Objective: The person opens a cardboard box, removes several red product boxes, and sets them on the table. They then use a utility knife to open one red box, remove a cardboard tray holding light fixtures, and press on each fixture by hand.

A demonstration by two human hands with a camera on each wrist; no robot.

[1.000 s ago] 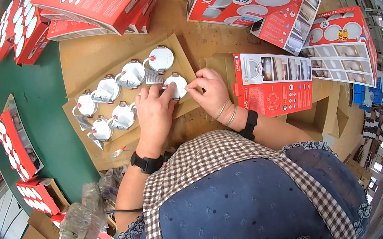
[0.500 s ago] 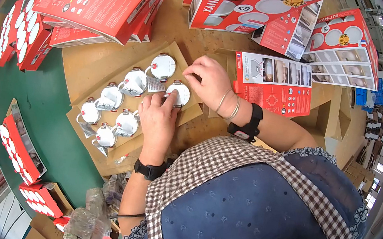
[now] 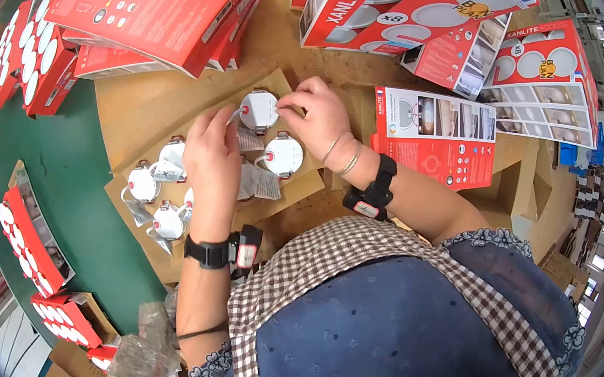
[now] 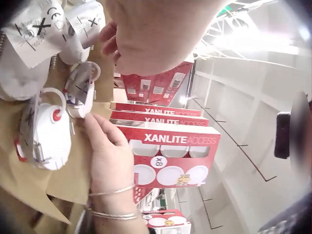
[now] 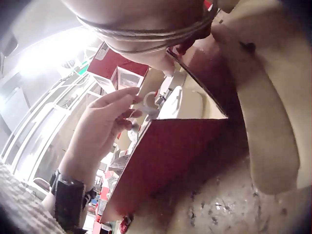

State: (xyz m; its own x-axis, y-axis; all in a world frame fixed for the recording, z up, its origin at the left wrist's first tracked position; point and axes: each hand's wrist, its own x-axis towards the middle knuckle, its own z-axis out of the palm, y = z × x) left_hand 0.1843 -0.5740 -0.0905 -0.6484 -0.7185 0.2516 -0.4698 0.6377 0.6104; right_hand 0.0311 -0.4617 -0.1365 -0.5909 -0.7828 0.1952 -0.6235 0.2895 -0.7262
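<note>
Several white round downlights (image 3: 283, 155), with red cable entries and looped white leads, sit in a shallow cardboard tray (image 3: 302, 191). My left hand (image 3: 213, 154) reaches over the tray, its fingertips beside the looped lead at the left side of the far downlight (image 3: 259, 110). In the right wrist view, that hand's fingers are spread around the loop (image 5: 150, 100). My right hand (image 3: 318, 120) pinches the opposite edge of the same downlight with thumb and forefinger. Printed paper labels (image 3: 267, 184) hang from the leads. My left hand hides part of the middle downlights.
Stacked red printed boxes (image 3: 150, 8) stand at the far left, with more XANLITE boxes (image 3: 386, 16) behind the tray. An open carton with a red flap (image 3: 438, 141) lies to the right. Clear plastic wrapping (image 3: 147, 351) is near my left elbow, beside a green tabletop (image 3: 97, 238).
My left hand has left the near-right downlight and moved left and away from me to the far downlight. My right hand has come in to that downlight's right edge.
</note>
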